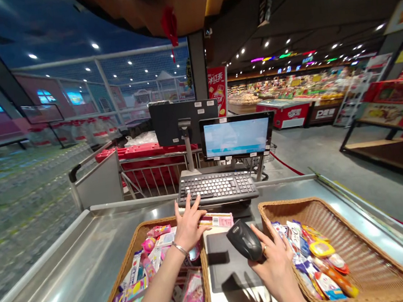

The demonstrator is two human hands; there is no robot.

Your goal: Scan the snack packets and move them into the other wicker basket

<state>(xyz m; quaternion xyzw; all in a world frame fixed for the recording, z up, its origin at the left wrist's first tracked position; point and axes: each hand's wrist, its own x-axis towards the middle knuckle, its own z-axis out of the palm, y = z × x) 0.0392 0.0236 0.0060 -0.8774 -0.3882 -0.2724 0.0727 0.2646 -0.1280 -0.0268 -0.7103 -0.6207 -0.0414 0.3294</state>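
Note:
My left hand (188, 225) reaches over the near edge of a black keyboard (218, 187). Its outer fingers are stretched toward the keys, while thumb and forefinger sit around a slim pink-and-white package (223, 220) whose barcode faces up. In my right hand (272, 254) is a black barcode scanner (244, 240), its head pointing up and left toward that package. Below the scanner lies a dark flat pad (227, 263). A wicker basket (137, 227) of colourful sweets and toys stands under my left forearm; another wicker basket (361, 230) with snack packets is right of my right hand.
A lit monitor (238, 136) and the dark back of a second screen (173, 125) rise behind the keyboard. The metal counter (70, 241) has raised edges. Beyond it are a shopping cart (153, 173), a red freezer (283, 111) and a shelf of boxes (391, 107).

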